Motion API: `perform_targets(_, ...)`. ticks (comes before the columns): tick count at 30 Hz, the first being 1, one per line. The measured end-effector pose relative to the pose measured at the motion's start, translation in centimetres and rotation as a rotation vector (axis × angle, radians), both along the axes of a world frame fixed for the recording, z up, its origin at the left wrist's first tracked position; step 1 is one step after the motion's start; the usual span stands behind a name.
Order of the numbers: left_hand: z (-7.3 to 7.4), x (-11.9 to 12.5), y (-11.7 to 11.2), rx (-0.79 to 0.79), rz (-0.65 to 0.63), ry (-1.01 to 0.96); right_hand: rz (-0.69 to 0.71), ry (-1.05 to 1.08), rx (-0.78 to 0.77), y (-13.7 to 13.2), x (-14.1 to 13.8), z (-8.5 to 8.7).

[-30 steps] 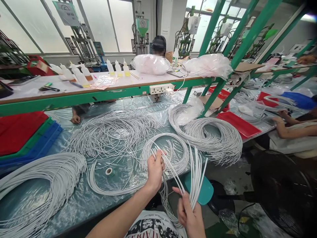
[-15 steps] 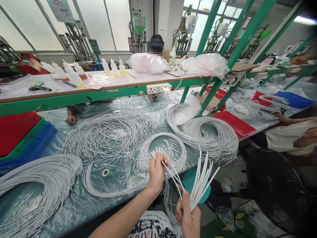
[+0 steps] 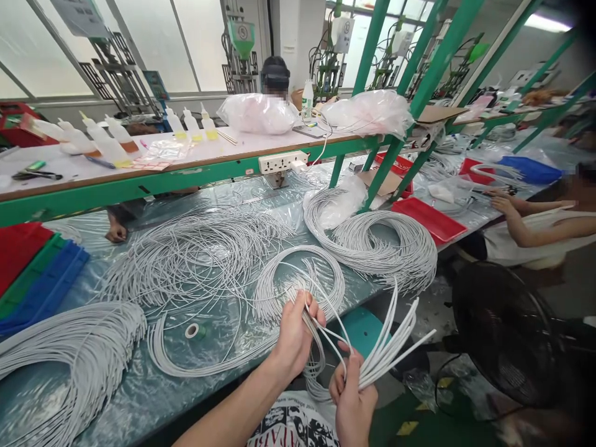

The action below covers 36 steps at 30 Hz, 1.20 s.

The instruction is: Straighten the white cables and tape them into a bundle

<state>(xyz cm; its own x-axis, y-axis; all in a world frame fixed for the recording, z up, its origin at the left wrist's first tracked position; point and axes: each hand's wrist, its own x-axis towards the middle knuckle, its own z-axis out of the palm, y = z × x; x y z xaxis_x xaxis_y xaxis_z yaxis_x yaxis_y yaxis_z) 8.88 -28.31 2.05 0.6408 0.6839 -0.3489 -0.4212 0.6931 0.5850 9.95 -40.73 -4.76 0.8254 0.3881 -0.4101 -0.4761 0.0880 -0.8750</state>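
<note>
**Light pinch on a splayed bundle of cables [image 3: 395,341]**

We manage this handling best, in our judgement, by giving each of our hands one job: the right hand [image 3: 354,396] bears the bundle, while the left hand [image 3: 296,332] steadies the few crossing strands [image 3: 334,340] between the two. A soft pinch should serve better than a hard squeeze, since thin cables like these look springy and liable to slide past one another. We would part the crossing strands one at a time, with the free ends fanned, so that none snags on the ring of cables [image 3: 262,298] lying on the table [image 3: 212,344] just beyond. The hanging lengths [image 3: 316,357] below the left hand call for slack, as a tug there could disturb the order.

As for the hands, they are near each other but apart, in front of our printed shirt [image 3: 298,422] and by the table's near edge. Our left hand is closed, thumb against fingers, around several strands; how many, we cannot tell. Our right hand curls around the bundle with the thumb pressed on it, and the free ends spread up and to the right. How firmly either hand squeezes, we cannot tell.
</note>
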Motion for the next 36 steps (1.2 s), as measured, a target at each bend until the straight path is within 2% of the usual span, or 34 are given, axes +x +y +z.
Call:
perform_targets(5, -0.4, -0.1, 0.7, -0.154, -0.062, -0.083, 0.019, -0.014, -0.015, 0.6, 0.0, -0.1)
perform_targets(10, -0.8, -0.1, 1.1, -0.161, -0.093, -0.071, 0.033, -0.114, -0.087, 0.9, 0.7, -0.2)
perform_targets(15, -1.2, -0.1, 1.8, -0.125, 0.007, -0.010, 0.215, -0.119, -0.081, 0.4, 1.5, -1.8)
perform_targets(17, -1.5, -0.2, 2.0, -0.127, 0.046, 0.008, 0.247, -0.114, -0.082, 0.4, 1.5, -1.9)
perform_targets(20, -1.6, -0.3, 1.8, -0.122, 0.051, 0.013, 0.206, -0.111, -0.095, 0.6, 1.1, -1.2)
perform_targets(25, -0.9, -0.4, -0.2, -0.059, 0.022, 0.018, 0.061, -0.158, -0.104, 0.9, 0.8, -0.2)
perform_targets(28, -0.5, -1.0, -0.7, -0.031, 0.007, 0.022, -0.028, -0.130, -0.059, 1.0, 1.9, -0.3)
perform_targets(32, -0.4, -3.2, 1.2, -0.002, 0.017, 0.043, -0.067, -0.065, 0.066, 0.4, 5.0, 0.1)
perform_targets(36, -0.8, -5.3, 3.6, 0.040, 0.014, 0.106, 0.119, 0.004, 0.235, -1.3, 7.0, 0.8)
